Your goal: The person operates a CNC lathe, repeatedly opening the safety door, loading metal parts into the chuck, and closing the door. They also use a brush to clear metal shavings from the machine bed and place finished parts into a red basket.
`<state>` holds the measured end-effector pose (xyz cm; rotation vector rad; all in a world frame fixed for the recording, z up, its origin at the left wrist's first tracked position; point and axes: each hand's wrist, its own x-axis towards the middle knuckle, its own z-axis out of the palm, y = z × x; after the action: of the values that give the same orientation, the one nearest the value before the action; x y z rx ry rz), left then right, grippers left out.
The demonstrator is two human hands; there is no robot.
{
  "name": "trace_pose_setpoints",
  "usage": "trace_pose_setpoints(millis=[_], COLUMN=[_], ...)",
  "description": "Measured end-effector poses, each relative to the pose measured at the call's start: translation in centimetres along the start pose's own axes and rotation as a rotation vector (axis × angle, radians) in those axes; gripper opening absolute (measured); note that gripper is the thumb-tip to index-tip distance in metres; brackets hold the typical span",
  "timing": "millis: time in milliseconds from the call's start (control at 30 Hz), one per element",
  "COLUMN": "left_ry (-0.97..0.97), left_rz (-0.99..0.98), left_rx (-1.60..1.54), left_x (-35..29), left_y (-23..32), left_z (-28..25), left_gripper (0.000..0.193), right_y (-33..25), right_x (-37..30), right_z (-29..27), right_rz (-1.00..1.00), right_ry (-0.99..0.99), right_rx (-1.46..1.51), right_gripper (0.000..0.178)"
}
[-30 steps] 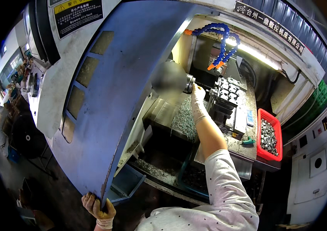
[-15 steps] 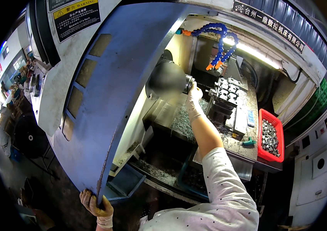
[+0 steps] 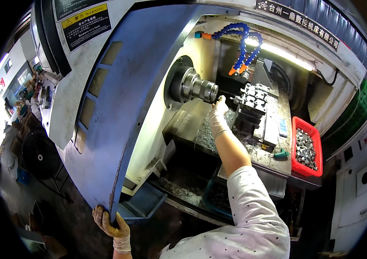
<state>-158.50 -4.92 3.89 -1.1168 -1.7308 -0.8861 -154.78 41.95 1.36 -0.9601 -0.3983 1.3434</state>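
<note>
My left hand, in a stained pale glove, is closed round the lower edge of the blue sliding door of a metal lathe. My right hand, also gloved, reaches inside the machine, just below and right of the nose of the steel spindle chuck. Its fingers are drawn together; whatever small thing they may hold is too small to make out. Close to its right stands the tool block with several bolted clamps. Blue segmented coolant hoses with orange nozzles hang above.
A red plastic basket full of small metal parts stands at the right of the machine bed. A green-handled tool and a blue object lie beside it. Metal shavings cover the space under the chuck. A lamp lights the interior.
My right hand has drawn slightly down and away from the chuck nose. The chuck, earlier behind a dark blurred patch, shows sharply now. My left hand stays on the door edge.
</note>
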Motion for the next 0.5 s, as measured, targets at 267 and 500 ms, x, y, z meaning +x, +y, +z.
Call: trace_pose_setpoints(millis=[267, 500], left_ry=[0.132, 0.138], left_rz=[-0.368, -0.363], left_rx=[0.051, -0.064], left_x=[1.4, 1.8], left_y=[2.3, 2.0], left_z=[1.1, 2.0], left_gripper=[0.045, 0.039], right_y=[-9.8, -25.4], right_x=[-5.5, 2.1], right_z=[-11.1, -32.7], right_rz=[-1.249, -1.400], right_ry=[-0.907, 0.110], right_rx=[-1.441, -1.669], right_gripper=[0.028, 0.038])
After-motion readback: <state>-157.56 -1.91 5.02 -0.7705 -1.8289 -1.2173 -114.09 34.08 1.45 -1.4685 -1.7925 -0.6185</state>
